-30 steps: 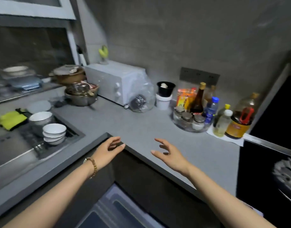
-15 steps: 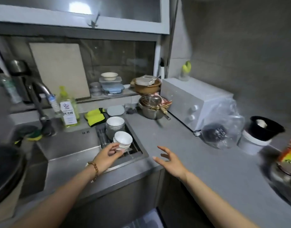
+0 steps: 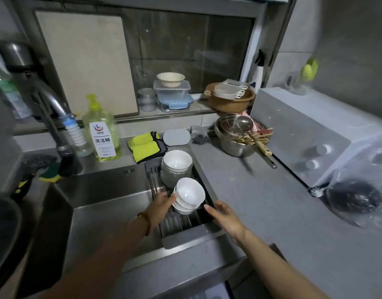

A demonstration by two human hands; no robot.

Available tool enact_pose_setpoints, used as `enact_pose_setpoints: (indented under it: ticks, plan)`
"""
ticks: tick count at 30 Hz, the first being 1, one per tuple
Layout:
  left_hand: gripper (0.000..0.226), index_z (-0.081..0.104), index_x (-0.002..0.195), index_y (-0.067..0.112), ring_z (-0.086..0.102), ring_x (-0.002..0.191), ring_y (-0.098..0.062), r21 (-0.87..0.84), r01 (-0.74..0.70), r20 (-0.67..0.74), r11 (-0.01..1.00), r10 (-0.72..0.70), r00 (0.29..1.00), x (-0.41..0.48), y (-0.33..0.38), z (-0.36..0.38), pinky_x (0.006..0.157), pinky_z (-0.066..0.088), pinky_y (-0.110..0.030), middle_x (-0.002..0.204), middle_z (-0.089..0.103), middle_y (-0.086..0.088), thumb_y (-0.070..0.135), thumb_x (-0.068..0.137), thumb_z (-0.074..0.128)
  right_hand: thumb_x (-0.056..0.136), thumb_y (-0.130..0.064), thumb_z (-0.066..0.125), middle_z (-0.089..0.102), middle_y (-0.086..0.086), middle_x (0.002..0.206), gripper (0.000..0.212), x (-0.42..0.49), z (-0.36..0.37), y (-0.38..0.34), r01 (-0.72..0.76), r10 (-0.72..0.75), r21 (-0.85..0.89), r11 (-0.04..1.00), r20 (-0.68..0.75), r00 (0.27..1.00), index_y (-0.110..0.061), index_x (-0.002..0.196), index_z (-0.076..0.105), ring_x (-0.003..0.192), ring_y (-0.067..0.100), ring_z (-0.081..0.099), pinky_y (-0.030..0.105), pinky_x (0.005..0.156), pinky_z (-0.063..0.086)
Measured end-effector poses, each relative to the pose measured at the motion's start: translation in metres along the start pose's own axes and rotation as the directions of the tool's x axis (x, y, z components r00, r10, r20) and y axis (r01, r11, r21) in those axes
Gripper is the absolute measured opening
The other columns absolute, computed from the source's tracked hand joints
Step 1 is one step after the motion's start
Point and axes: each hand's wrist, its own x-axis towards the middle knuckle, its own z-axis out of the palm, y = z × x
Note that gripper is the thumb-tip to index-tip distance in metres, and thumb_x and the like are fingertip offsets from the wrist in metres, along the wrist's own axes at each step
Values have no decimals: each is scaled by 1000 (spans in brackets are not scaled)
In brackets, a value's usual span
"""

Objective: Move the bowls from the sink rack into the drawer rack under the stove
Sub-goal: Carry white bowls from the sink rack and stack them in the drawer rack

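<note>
Dish soap bottle (image 3: pixel 102 134), yellow cloth (image 3: pixel 145 146), steel pot (image 3: pixel 235 139), white oven (image 3: pixel 315 134)

A grey counter (image 3: pixel 261 208) fills the right and centre of the frame, running back beside the sink (image 3: pixel 103 203) at lower left. On it, at upper right, sits a white oven (image 3: pixel 311 134); left of that a steel pot (image 3: pixel 235 139) of utensils. Along the back edge lie a grey lid (image 3: pixel 176 137), yellow cloths (image 3: pixel 145 146) and a soap bottle (image 3: pixel 102 130). A plastic bag (image 3: pixel 362 190) rests at far right.
</note>
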Motion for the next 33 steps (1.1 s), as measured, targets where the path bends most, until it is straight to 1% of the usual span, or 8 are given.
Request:
enact_pose_setpoints:
  ticks: [4,7,20,24,27,29,31,33]
  plan:
    - [66,14,147,20,43,127,-31,-15,110,71,994,-109,992,51,-8,4,97,43,-40,151,29,-5,45,93,42,85,-31,64,42,6,143,63,42,21,14,-83,86,83,993,-32,996,-8,138,37,129,19,44,33,106,37]
    - [67,11,147,26,54,113,-33,4,175,121,985,-174,977,82,-15,6,89,48,-40,149,34,-7,49,92,41,89,-26,58,58,5,129,42,65,33,18,-93,94,87,992,-16,995,-9,127,51,116,15,53,29,101,39]
    - [42,28,137,20,60,62,-22,83,172,149,982,-183,972,128,-26,12,55,55,-36,120,49,-13,25,96,39,89,-14,58,62,7,122,40,88,54,28,-22,32,66,998,-153,988,-10,129,52,110,17,57,9,77,46]
    - [42,28,138,17,60,71,-27,-2,122,127,993,-121,985,129,-31,14,59,54,-33,134,44,-17,17,97,36,90,-16,56,62,4,124,42,86,60,28,12,-1,59,998,-183,983,-15,132,50,118,19,56,17,88,46]
    - [44,24,141,17,59,85,-33,-61,117,145,991,-107,984,123,-34,12,69,54,-37,141,39,-18,14,98,34,91,-14,54,63,3,123,40,83,61,26,34,-15,92,995,-194,981,-16,131,51,114,17,58,9,75,50]
    - [44,25,141,17,58,92,-35,-93,99,148,991,-84,985,118,-30,10,59,57,-31,142,38,-18,12,98,34,92,-13,52,63,2,123,38,80,61,19,55,-29,131,990,-193,981,-17,130,52,108,10,59,6,71,49]
    - [45,25,141,15,58,90,-35,-128,68,154,989,-48,987,114,-22,8,48,56,-23,141,39,-20,8,97,34,93,-11,51,62,2,124,35,78,61,9,90,-54,183,979,-192,980,-19,127,52,108,10,59,13,83,51]
    - [45,26,140,15,60,81,-33,-165,31,165,986,-4,986,110,-11,7,46,55,-20,138,41,-22,6,97,35,92,-10,52,63,5,124,32,75,60,-2,126,-77,226,966,-217,973,-22,121,55,114,20,59,34,98,49]
